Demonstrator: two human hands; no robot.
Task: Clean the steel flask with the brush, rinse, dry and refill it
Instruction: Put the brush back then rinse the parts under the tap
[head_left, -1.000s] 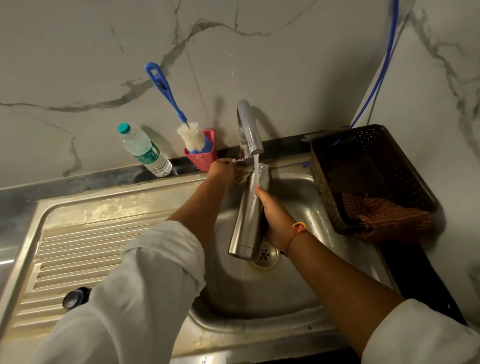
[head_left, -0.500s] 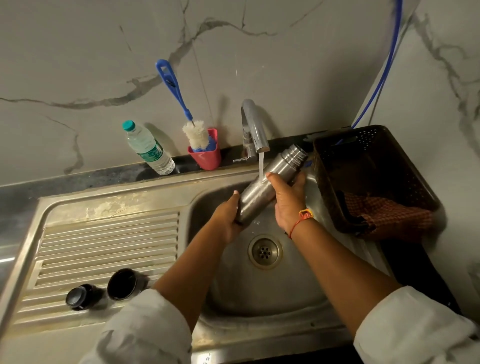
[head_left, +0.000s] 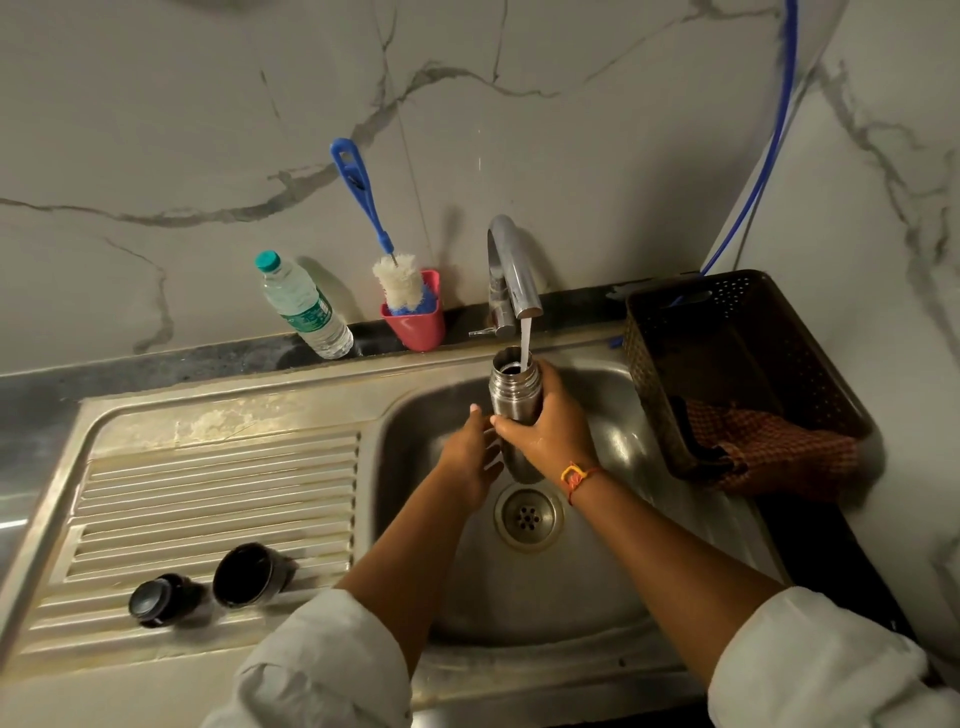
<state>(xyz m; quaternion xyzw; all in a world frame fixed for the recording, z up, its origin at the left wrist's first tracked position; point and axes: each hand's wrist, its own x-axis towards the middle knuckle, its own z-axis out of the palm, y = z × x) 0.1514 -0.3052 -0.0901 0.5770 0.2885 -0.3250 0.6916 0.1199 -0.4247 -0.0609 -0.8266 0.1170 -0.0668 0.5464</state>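
Note:
The steel flask (head_left: 511, 392) stands upright over the sink bowl (head_left: 613, 561) with its open mouth under the tap (head_left: 511, 273). Water runs from the spout into the mouth. My right hand (head_left: 550, 434) grips the flask's body from the right. My left hand (head_left: 470, 457) touches the flask's lower left side, and its fingers look fairly straight. The blue-handled bottle brush (head_left: 387, 254) stands head down in a red cup (head_left: 415, 322) against the wall. The flask's black stopper (head_left: 153, 600) and its cup lid (head_left: 244, 574) lie on the drainboard (head_left: 208, 493).
A plastic water bottle (head_left: 306, 309) leans against the wall left of the red cup. A brown perforated basket (head_left: 737, 364) sits at the sink's right edge with an orange checked cloth (head_left: 769, 447) hanging over its front. A blue hose (head_left: 774, 130) runs down the wall.
The flask went from tilted with its mouth toward the basket to upright under the stream. My left hand slid from under its base to its lower side.

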